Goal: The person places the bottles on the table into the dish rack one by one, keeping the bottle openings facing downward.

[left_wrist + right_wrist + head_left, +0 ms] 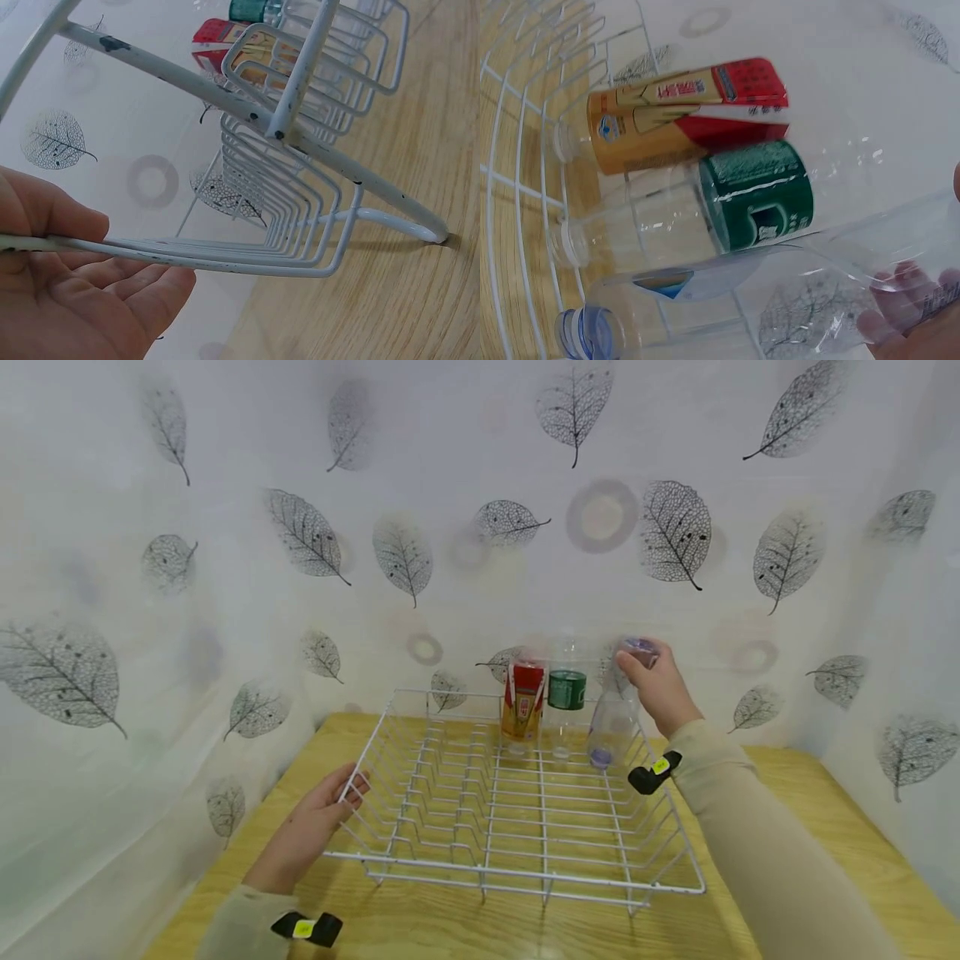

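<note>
My left hand (321, 810) holds the left rim of a white wire dish rack (517, 870). In the left wrist view the thumb lies above the rim wire and the fingers beneath it. With my right hand (666, 693) I grip the base end of a clear plastic bottle (617, 717), which tilts neck-down at the rack's back right corner. Beside it a clear bottle with a green label (567, 691) stands upside down. Left of that is a bottle with a red and yellow wrapper (522, 703), also neck-down. Through the clear plastic, some right fingers (896, 307) show.
The rack stands on a wood-grain table (420, 927). A whitish curtain (480, 452) printed with dark leaves hangs behind the table and along both sides. Wire dividers (459, 793) rise in the rack's left half.
</note>
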Action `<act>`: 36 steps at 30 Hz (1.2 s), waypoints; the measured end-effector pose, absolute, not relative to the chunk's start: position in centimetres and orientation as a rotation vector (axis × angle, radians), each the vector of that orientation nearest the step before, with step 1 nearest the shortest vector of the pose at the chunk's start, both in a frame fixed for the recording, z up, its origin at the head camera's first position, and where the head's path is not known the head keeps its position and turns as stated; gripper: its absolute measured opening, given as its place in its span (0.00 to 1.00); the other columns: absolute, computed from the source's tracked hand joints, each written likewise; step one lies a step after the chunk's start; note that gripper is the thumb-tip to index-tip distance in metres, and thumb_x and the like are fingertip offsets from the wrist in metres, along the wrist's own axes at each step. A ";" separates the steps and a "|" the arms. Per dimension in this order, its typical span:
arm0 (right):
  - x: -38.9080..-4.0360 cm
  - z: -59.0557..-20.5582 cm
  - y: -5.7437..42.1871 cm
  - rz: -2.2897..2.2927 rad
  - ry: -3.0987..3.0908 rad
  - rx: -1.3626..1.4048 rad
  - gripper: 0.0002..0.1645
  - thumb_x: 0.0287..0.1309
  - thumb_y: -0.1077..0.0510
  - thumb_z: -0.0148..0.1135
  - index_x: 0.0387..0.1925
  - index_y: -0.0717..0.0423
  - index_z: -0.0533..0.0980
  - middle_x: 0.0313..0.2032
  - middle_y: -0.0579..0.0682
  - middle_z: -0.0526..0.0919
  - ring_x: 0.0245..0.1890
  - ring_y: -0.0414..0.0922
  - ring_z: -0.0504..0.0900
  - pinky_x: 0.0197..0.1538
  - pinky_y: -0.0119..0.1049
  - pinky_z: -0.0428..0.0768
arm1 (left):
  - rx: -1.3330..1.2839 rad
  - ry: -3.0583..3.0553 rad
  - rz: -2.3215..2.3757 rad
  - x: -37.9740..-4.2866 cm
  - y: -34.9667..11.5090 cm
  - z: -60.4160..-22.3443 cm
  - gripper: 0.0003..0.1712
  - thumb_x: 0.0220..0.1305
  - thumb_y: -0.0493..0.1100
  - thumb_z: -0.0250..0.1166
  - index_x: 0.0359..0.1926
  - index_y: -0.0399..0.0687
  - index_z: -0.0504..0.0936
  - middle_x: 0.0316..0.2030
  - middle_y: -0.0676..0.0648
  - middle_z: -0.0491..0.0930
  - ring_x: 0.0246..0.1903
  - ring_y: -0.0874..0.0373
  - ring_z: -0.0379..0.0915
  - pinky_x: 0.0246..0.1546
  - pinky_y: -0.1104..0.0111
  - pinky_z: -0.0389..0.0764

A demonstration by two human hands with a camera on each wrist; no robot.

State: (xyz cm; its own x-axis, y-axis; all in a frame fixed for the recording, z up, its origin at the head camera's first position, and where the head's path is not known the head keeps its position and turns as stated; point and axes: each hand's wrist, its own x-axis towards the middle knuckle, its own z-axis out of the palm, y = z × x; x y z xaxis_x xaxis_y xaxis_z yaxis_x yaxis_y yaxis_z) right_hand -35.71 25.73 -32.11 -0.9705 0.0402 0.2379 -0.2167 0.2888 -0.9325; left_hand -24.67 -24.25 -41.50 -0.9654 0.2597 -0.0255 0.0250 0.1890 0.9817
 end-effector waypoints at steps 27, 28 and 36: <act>-39.9 -33.9 25.3 1.610 -2.459 0.027 0.59 0.67 0.31 0.56 0.80 0.56 0.39 0.75 0.67 0.52 0.73 0.63 0.56 0.70 0.62 0.62 | 0.273 2.278 1.869 -24.7 -24.0 -41.8 0.35 0.76 0.28 0.41 0.79 0.33 0.42 0.74 0.30 0.54 0.72 0.37 0.52 0.72 0.48 0.58; -39.9 -33.9 25.3 1.607 -2.470 0.029 0.60 0.67 0.31 0.56 0.80 0.56 0.38 0.75 0.67 0.51 0.73 0.63 0.56 0.70 0.62 0.61 | 0.268 2.277 1.869 -24.7 -24.0 -41.8 0.35 0.76 0.28 0.41 0.79 0.34 0.42 0.74 0.30 0.54 0.72 0.38 0.52 0.72 0.48 0.57; -40.2 -33.6 24.9 1.597 -2.550 0.067 0.58 0.71 0.36 0.55 0.80 0.57 0.34 0.75 0.68 0.49 0.73 0.64 0.55 0.70 0.63 0.62 | 0.253 2.291 1.874 -24.7 -24.1 -41.5 0.35 0.77 0.29 0.41 0.80 0.35 0.42 0.74 0.31 0.54 0.73 0.39 0.51 0.72 0.48 0.56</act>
